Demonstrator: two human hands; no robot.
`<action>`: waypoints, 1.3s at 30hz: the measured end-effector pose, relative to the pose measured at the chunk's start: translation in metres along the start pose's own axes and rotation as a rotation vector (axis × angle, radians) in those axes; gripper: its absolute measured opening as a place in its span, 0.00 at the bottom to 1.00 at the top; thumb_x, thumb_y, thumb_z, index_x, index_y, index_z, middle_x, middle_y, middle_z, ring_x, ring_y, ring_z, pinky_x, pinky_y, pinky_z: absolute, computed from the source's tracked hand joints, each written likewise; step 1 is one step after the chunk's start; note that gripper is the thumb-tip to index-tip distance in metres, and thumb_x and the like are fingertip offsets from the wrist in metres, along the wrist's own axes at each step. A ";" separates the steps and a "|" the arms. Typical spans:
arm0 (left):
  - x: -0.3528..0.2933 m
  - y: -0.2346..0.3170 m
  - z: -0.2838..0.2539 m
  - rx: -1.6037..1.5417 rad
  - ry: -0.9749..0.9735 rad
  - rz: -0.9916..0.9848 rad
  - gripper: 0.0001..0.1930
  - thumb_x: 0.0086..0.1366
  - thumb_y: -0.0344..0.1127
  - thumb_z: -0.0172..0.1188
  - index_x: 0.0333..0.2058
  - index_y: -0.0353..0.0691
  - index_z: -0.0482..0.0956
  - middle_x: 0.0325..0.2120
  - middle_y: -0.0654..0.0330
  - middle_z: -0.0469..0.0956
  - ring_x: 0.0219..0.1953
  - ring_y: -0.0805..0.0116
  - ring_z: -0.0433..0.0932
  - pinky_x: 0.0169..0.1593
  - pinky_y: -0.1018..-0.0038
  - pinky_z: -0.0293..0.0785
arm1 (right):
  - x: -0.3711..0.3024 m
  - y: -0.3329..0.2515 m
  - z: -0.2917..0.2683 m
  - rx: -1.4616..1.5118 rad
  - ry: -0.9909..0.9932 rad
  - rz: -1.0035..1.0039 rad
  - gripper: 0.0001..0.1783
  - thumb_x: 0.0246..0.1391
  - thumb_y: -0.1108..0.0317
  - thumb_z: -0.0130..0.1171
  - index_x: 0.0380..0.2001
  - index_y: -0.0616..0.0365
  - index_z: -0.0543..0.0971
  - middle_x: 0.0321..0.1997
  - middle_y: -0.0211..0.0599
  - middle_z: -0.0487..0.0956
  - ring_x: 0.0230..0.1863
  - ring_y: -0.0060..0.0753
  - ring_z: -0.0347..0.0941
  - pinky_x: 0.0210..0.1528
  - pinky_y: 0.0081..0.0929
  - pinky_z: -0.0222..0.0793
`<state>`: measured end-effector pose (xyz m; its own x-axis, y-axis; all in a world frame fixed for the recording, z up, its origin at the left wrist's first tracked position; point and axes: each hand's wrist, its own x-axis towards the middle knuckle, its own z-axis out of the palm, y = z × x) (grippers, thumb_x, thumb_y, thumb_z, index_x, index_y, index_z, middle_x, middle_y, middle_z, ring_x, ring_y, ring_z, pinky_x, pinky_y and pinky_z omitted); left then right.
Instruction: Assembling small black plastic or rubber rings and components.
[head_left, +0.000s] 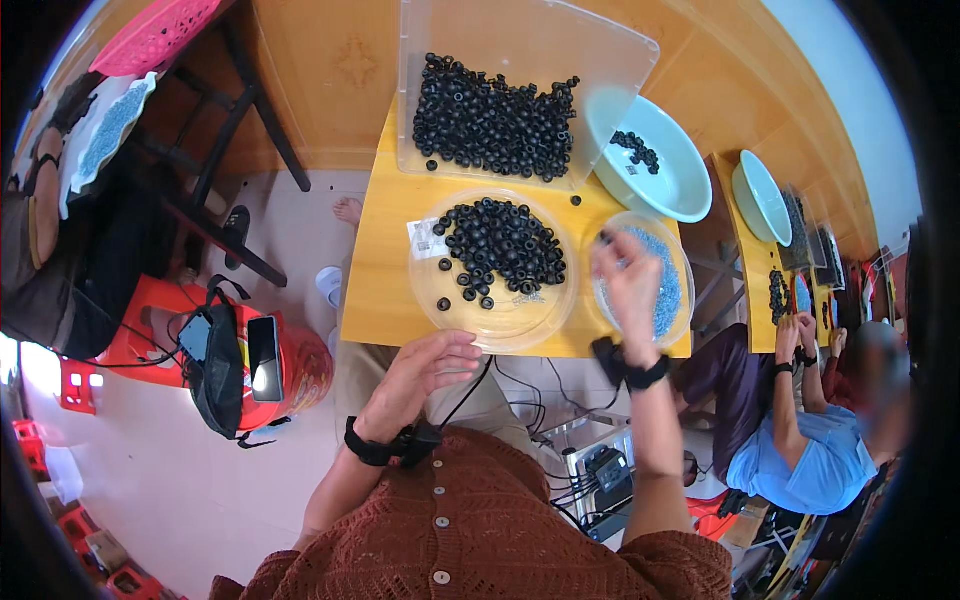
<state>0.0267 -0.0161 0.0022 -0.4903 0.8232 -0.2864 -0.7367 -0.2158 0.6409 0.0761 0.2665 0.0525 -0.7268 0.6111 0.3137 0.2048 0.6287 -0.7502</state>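
My right hand point(632, 290) is over a round clear dish point(687, 300) of small light-blue pieces point(664, 275). Its fingers are pinched, and a small black part shows at the fingertips, partly hidden by them. At the front edge of a round shallow clear tray point(480, 335), my left hand point(425, 375) has its fingers stretched out with nothing in them. Black round parts with centre holes point(505, 240) are heaped in that tray, a few lying loose toward its front. A few tiny pale pieces point(528, 298) lie there too.
Behind stands a clear plastic bin point(610, 50) of the same black parts, beside a pale-green basin point(690, 200) with several more. One black part point(576, 201) sits on the yellow table point(385, 290). Co-workers sit left and right; a phone point(265, 360) rests on a red stool at left.
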 end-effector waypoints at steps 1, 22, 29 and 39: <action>-0.002 0.000 -0.002 0.004 0.019 0.017 0.19 0.67 0.41 0.44 0.47 0.32 0.69 0.40 0.54 0.75 0.41 0.69 0.75 0.48 0.73 0.71 | 0.027 0.006 -0.012 0.032 0.005 0.028 0.16 0.46 0.74 0.58 0.41 0.65 0.77 0.21 0.32 0.75 0.21 0.18 0.71 0.24 0.18 0.69; -0.005 -0.004 -0.009 0.002 0.044 0.011 0.15 0.66 0.39 0.48 0.45 0.35 0.71 0.38 0.58 0.76 0.39 0.75 0.75 0.46 0.78 0.71 | -0.075 -0.034 0.084 -0.133 -0.265 -0.032 0.09 0.39 0.70 0.62 0.27 0.62 0.79 0.25 0.43 0.77 0.26 0.43 0.74 0.29 0.33 0.69; -0.004 -0.007 -0.011 0.000 0.062 0.021 0.14 0.66 0.38 0.48 0.44 0.35 0.72 0.38 0.59 0.76 0.39 0.74 0.75 0.46 0.78 0.71 | -0.078 -0.028 0.088 -0.163 -0.313 -0.038 0.10 0.39 0.71 0.62 0.28 0.63 0.78 0.25 0.43 0.74 0.25 0.43 0.72 0.29 0.34 0.68; 0.001 -0.014 -0.008 0.043 0.118 0.059 0.11 0.59 0.27 0.55 0.42 0.33 0.74 0.35 0.59 0.77 0.34 0.73 0.77 0.40 0.77 0.76 | -0.115 -0.076 0.062 0.181 -0.468 -0.250 0.15 0.40 0.82 0.55 0.36 0.63 0.77 0.29 0.37 0.73 0.28 0.26 0.72 0.28 0.21 0.70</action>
<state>0.0324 -0.0160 -0.0123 -0.5855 0.7416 -0.3275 -0.6855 -0.2371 0.6884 0.1032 0.1191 0.0373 -0.9608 0.1488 0.2341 -0.0974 0.6092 -0.7870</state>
